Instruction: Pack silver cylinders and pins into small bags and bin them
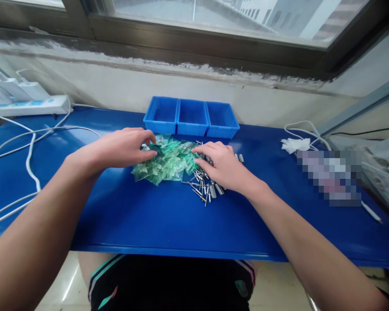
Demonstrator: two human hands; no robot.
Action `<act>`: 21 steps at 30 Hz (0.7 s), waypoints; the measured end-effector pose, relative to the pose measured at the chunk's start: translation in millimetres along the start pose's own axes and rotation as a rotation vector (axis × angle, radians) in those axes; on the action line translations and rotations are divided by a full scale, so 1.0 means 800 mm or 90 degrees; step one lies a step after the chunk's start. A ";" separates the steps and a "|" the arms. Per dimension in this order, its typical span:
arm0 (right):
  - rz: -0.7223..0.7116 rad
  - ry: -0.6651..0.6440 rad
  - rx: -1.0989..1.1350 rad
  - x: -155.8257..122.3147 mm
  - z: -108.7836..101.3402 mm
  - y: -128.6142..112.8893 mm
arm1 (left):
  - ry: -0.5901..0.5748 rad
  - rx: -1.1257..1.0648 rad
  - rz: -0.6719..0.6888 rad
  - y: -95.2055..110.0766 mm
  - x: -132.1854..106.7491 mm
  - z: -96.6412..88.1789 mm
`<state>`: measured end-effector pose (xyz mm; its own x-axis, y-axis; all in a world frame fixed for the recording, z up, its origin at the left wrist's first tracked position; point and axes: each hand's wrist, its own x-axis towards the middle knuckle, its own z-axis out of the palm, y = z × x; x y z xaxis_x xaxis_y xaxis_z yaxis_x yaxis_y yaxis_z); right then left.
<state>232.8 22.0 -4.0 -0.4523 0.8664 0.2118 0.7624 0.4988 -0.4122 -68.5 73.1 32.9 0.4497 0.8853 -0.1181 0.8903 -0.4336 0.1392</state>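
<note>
A heap of small green items in clear plastic packets lies on the blue table. My left hand is over the heap's left side, thumb and fingers apart around a dark patch of the packets. At the right side, my right hand reaches in with thumb and index finger apart, touching or just above the packets' edge. Under and around that hand are scattered shiny metal pieces, thin rivet-like pins and short thicker cylinders. The right palm hides some of them.
Three joined blue bins stand behind the heap against the wall. White cables and a power strip are on the left. A crumpled white tissue, a blurred-out item and a white pen-like stick lie on the right.
</note>
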 end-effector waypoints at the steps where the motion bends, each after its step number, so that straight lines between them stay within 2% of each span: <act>1: 0.002 0.006 0.002 0.000 0.000 0.000 | -0.002 -0.003 0.007 -0.001 0.001 0.001; 5: 0.002 0.018 0.011 0.000 -0.001 -0.001 | 0.024 -0.015 0.040 -0.006 0.002 0.003; 16: -0.011 0.041 0.014 -0.001 0.001 0.001 | 0.009 0.063 0.005 -0.004 0.003 0.003; 19: -0.015 0.058 0.020 0.000 -0.002 -0.002 | 0.046 0.068 -0.032 -0.003 0.003 -0.001; 21: -0.012 0.071 0.070 0.006 -0.012 -0.009 | 0.104 0.064 -0.049 -0.002 0.001 -0.004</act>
<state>229.8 22.6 8.6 -0.4074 0.8572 0.3151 0.6960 0.5148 -0.5005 -69.6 74.7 36.1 0.3700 0.9283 0.0381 0.9278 -0.3713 0.0359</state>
